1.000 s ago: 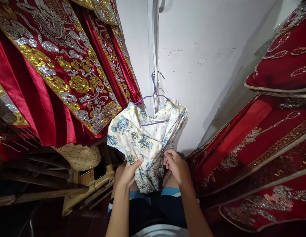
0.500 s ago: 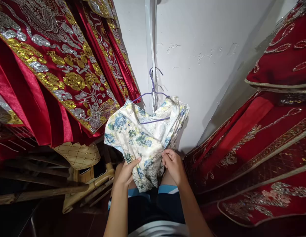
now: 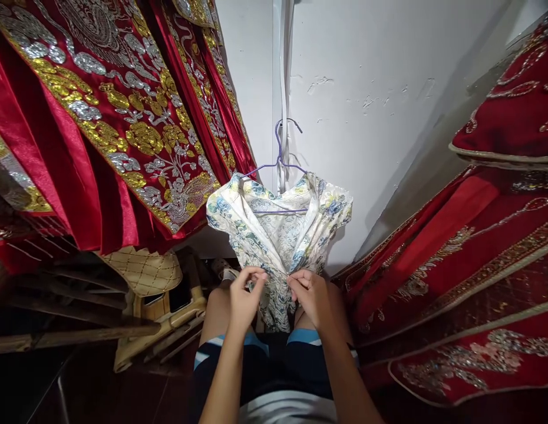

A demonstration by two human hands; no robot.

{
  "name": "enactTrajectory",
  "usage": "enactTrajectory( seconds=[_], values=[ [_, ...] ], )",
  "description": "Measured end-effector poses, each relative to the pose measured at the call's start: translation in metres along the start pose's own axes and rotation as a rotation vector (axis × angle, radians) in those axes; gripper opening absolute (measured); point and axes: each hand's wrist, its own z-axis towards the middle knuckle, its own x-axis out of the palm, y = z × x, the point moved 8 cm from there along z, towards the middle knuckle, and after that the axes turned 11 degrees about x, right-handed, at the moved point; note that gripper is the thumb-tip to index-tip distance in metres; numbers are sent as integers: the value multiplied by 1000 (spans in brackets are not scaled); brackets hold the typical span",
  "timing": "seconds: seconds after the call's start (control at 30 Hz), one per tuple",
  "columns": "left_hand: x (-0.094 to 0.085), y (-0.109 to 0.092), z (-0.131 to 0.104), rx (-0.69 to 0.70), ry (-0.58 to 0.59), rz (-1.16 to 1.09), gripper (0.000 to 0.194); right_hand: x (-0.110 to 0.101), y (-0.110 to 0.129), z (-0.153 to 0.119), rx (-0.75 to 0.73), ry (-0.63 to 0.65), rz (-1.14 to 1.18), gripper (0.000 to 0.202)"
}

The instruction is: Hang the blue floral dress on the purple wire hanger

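Note:
A white short-sleeved garment with blue and green floral print point(image 3: 247, 235) hangs by its shoulders on a purple wire hanger point(image 3: 279, 147), its front neckline falling in a deep V. My right hand point(image 3: 312, 297) pinches the front edge of this floral garment near the bottom of the V. Just to its left, my left hand point(image 3: 245, 297) is closed in a pinch in front of the bodice; whether cloth is between its fingertips cannot be made out. Below the hands, the gathered lower part drops between my knees.
Red garments with gold and silver sequins point(image 3: 145, 138) hang at the left, and more red embroidered garments point(image 3: 433, 259) at the right. A pale wall point(image 3: 357, 76) with a vertical strip point(image 3: 283, 70) stands behind. Bamboo furniture point(image 3: 168, 327) is at the lower left.
The floral garment has turned to face me more squarely, its left side swinging out straight. My left hand has left the garment's side and moved up and right towards my right hand.

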Motion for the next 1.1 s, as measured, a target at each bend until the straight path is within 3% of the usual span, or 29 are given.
enactTrajectory(
  seconds=[0.07,0.17,0.37,0.7,0.9,1.1],
  values=[
    [24,-8,-4,13,143,-8,16,1,3,-2,9,5,-1,22],
    [41,-15,-6,37,179,4,13,6,6,-3,2,48,27,24],
    [42,-20,-8,35,144,90,10,13,3,3,36,108,49,27],
    [44,-16,-8,-3,135,87,6,17,-7,14,192,73,394,31],
    [46,-17,-8,-11,140,95,6,14,21,24,73,65,397,37],
    [56,-19,-10,-34,180,75,8,10,62,42,-20,-32,495,23]
  ],
)
